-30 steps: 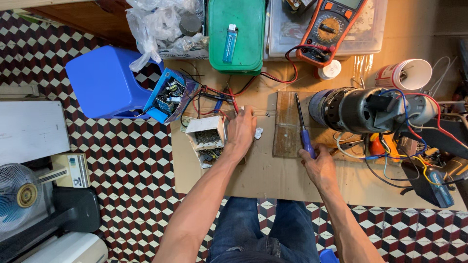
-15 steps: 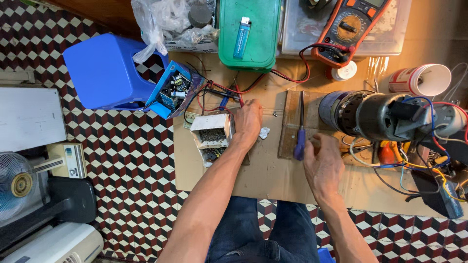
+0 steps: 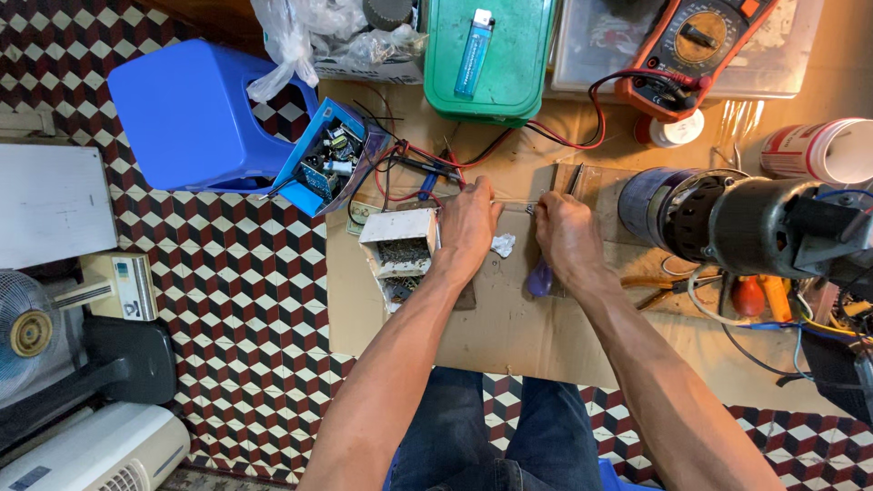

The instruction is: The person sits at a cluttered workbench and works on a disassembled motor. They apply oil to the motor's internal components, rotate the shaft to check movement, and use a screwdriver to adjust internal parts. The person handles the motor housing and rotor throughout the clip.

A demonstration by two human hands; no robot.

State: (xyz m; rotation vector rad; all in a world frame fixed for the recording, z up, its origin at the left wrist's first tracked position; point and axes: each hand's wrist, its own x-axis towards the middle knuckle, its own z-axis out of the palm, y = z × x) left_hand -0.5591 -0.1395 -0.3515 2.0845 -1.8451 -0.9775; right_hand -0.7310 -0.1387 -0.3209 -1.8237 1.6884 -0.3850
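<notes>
Left hand (image 3: pixel 467 227) flat, fingers curled down onto cardboard sheet (image 3: pixel 509 327), just beside small white open box (image 3: pixel 397 244). Right hand (image 3: pixel 566 235) closed around purple-handled screwdriver (image 3: pixel 540 277), handle poking out below palm, tip hidden. Crumpled white scrap (image 3: pixel 503 244) between hands. Farther right, dark electric motor (image 3: pixel 727 218); farther left, blue stool (image 3: pixel 191 114). Beyond, green case (image 3: pixel 491 73), orange multimeter (image 3: pixel 696 45).

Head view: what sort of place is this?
Likely an informal floor-level electrical repair spot: a multimeter with leads, an electric motor and an opened blue circuit box lie around a cardboard sheet on patterned floor tiles.
</notes>
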